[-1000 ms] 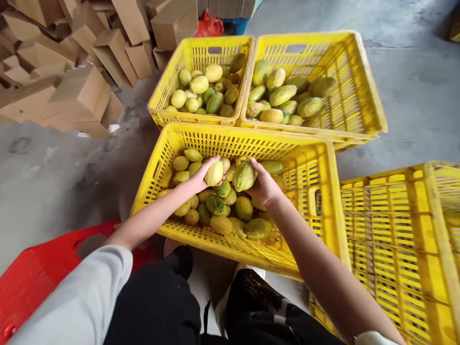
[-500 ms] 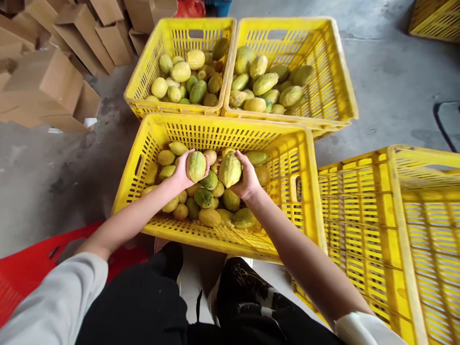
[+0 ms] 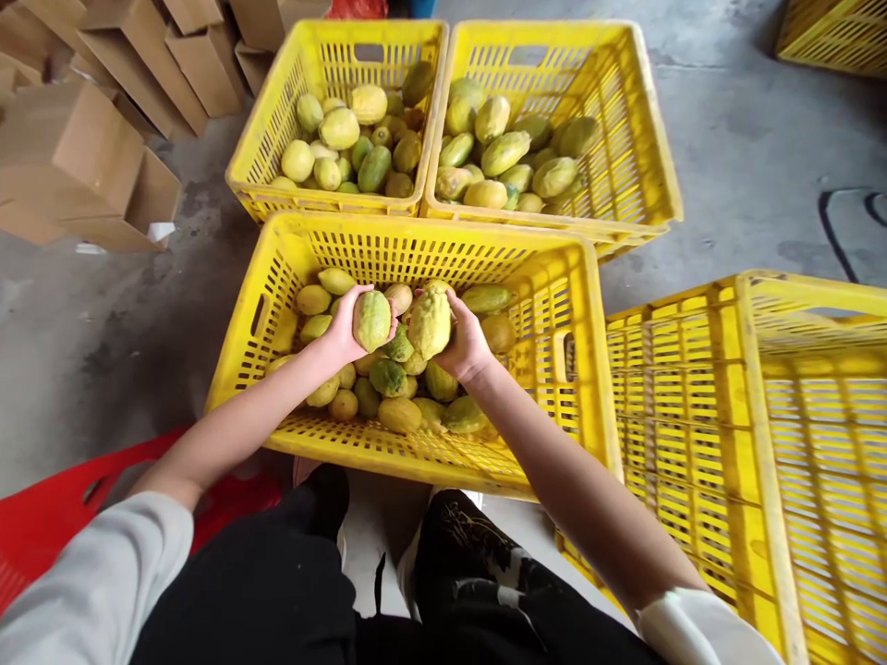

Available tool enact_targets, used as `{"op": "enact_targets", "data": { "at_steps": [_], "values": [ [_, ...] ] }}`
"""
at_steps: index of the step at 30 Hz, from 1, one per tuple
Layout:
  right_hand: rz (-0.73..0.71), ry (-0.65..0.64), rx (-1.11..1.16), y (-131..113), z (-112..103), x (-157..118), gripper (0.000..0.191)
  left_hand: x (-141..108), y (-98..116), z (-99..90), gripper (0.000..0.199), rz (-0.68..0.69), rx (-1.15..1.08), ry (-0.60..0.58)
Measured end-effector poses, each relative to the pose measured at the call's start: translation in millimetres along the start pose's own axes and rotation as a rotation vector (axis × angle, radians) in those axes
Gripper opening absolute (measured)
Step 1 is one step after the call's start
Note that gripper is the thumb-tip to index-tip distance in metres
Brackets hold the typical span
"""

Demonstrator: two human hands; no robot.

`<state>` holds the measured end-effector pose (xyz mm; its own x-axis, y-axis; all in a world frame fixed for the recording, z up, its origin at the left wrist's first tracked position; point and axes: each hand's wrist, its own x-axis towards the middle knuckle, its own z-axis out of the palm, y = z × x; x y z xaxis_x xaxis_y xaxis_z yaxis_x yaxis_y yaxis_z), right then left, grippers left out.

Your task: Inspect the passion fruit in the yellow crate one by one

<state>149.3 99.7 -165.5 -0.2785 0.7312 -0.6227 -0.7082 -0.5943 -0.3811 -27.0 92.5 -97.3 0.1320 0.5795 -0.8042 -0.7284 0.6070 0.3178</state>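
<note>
My left hand (image 3: 346, 331) is closed around a green-yellow oval fruit (image 3: 372, 320), which looks like a papaya or a large citron. In my right hand (image 3: 466, 344) is a bumpier, yellower fruit (image 3: 430, 323) of like size, gripped from its right side. Both fruits are held close together, a small gap between them, above the near yellow crate (image 3: 582, 360). Under my hands several green and yellow fruits, such as a plain yellow one (image 3: 400, 416) and a dark green one (image 3: 388, 378), lie loose in that crate. My hands hide part of the pile.
Behind stand two more yellow crates, left (image 3: 277, 157) and right (image 3: 644, 139), both holding fruit. At right is another yellow crate (image 3: 752, 416). Cardboard boxes (image 3: 76, 152) fill the upper left. A red plastic object (image 3: 62, 508) lies at lower left, and a dark cable (image 3: 832, 231) on the floor.
The fruit in my right hand has turned, showing a bumpier side, and has come slightly closer to the left one. My left hand still holds its fruit. The whole view has shifted a little.
</note>
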Motion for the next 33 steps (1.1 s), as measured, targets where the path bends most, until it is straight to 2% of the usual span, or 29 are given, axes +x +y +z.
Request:
{"op": "enact_targets", "data": {
  "at_steps": [4, 9, 16, 19, 23, 26, 29, 33],
  "values": [
    [0.028, 0.033, -0.073, 1.9, -1.0, -2.2, 0.027, 5.7, -0.6, -2.0, 0.036, 0.016, 0.042, 0.008],
    [-0.014, 0.061, -0.139, 2.6, 3.7, -9.0, 0.026, 13.4, -1.9, -7.4, 0.031, 0.02, 0.068, 0.058],
    [0.027, 0.102, -0.131, 2.4, -0.8, -4.6, 0.035, 8.3, -4.0, -5.3, 0.037, -0.096, 0.028, 0.037],
    [0.033, 0.091, -0.179, 2.6, -0.6, -6.4, 0.038, 4.8, -4.8, -2.4, 0.036, -0.055, 0.011, 0.026],
    [0.029, 0.008, -0.196, 4.3, 3.7, -12.0, 0.043, 4.6, -5.4, -2.7, 0.042, 0.031, 0.01, 0.041],
    [0.007, 0.014, -0.149, 6.2, 9.4, -16.1, 0.035, 7.0, -6.9, -4.1, 0.042, 0.049, 0.018, 0.04],
    [-0.011, 0.047, -0.117, 8.0, 14.6, -19.7, 0.026, 9.6, -9.6, -4.1, 0.033, 0.064, 0.031, 0.048],
    [-0.009, 0.093, -0.183, 8.9, 16.3, -22.8, 0.023, 12.9, -11.7, -4.5, 0.027, 0.086, 0.072, 0.077]
  ]
}}
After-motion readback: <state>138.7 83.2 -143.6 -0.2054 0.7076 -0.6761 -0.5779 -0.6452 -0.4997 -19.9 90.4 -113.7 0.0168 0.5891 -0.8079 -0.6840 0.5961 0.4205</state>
